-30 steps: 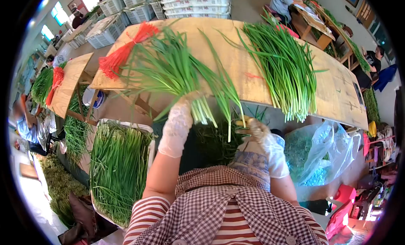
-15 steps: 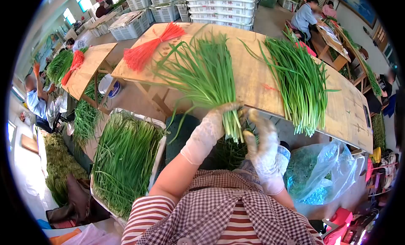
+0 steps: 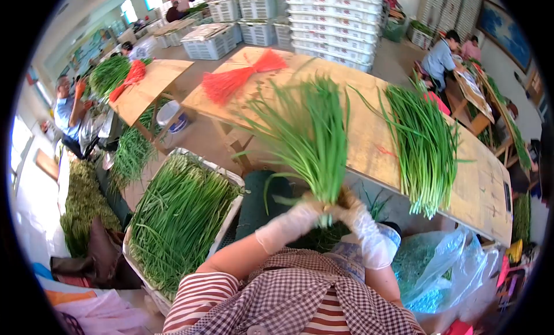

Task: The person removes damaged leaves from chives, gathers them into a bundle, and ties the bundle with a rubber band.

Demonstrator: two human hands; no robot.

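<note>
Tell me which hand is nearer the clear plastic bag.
Right. The right hand, at the base of the bunch of greens, is to the left of the clear plastic bag; the left hand, also at that base, is farther left.

The person is wearing whitish gloves [image 3: 291,222] on the left hand [image 3: 307,212] and the right hand [image 3: 353,217], with brownish staining showing toward their ends and smooth, pale cuffs [image 3: 276,235] reaching past the wrists. A top striped in brick red and white [image 3: 202,294] is covering the upper arms, its sleeves stopping short of the cuffs, while a dark-and-white checked garment [image 3: 294,289] is spreading over it, a round button [image 3: 254,330] showing low down
</note>
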